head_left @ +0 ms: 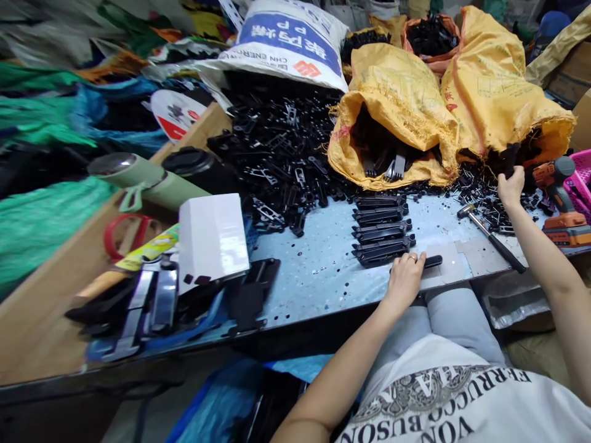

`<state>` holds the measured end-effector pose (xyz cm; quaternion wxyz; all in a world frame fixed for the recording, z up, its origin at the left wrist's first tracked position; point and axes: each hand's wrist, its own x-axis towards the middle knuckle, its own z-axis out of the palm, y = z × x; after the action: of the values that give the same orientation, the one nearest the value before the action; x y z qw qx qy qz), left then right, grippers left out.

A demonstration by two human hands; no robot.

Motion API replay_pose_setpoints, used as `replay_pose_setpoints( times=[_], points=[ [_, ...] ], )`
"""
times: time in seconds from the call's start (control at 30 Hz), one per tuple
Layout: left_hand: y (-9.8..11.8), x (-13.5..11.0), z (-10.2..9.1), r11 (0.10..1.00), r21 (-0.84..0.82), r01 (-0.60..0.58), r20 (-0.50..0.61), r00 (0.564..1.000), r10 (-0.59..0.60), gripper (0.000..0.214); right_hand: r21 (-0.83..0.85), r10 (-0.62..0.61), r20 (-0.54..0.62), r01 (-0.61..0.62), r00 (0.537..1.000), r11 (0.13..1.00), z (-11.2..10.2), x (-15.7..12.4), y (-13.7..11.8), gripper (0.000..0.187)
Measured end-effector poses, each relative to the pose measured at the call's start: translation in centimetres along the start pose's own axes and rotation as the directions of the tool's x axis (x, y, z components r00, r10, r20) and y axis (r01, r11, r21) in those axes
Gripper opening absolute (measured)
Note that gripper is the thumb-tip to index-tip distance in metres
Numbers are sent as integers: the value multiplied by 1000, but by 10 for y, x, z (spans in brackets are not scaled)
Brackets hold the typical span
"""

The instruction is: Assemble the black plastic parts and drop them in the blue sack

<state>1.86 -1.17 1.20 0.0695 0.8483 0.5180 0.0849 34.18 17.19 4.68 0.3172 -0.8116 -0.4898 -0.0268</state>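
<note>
My hands: well apart. Left hand (405, 278) lies over a black bar (433, 262) on the desk (314, 264); whether it grips, cannot tell. Right hand (511, 186) pinches a black piece (510, 159) before a yellow sack (501, 98). I'd hold bar flat, lift piece clear of loose hardware (482, 187).

Row of parts (382, 233) on table (307, 271), left of hammer (497, 244); drill (559, 194) right of hammer; sacks (397, 77) behind row.

Black pieces (433, 261) partly covered by both hands (404, 280), pink basket (582, 175) cut off at right, green sacking (41, 221) blurred
</note>
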Motion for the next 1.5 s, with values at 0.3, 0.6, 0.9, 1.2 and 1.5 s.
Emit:
replay_pose_setpoints(
  times=[0.3,0.6,0.9,1.2,1.5],
  points=[
    [0,20,8,963,-217,-160,79,980,181,33,338,-762,643,864,77,373,-56,-173,13,38],
    [14,28,-1,969,-215,-120,168,973,158,60,205,-625,770,879,126,430,-56,-186,5,42],
    [8,16,5,945,-288,-157,35,984,174,44,62,-649,727,920,223,386,-85,-198,-22,42],
    [8,11,14,940,-309,-143,-68,989,128,41,67,-729,648,937,220,342,-77,-189,-24,36],
    [-17,157,-10,983,-15,184,2,983,-184,34,130,-825,474,902,309,412,-41,-188,26,39]
  ],
)
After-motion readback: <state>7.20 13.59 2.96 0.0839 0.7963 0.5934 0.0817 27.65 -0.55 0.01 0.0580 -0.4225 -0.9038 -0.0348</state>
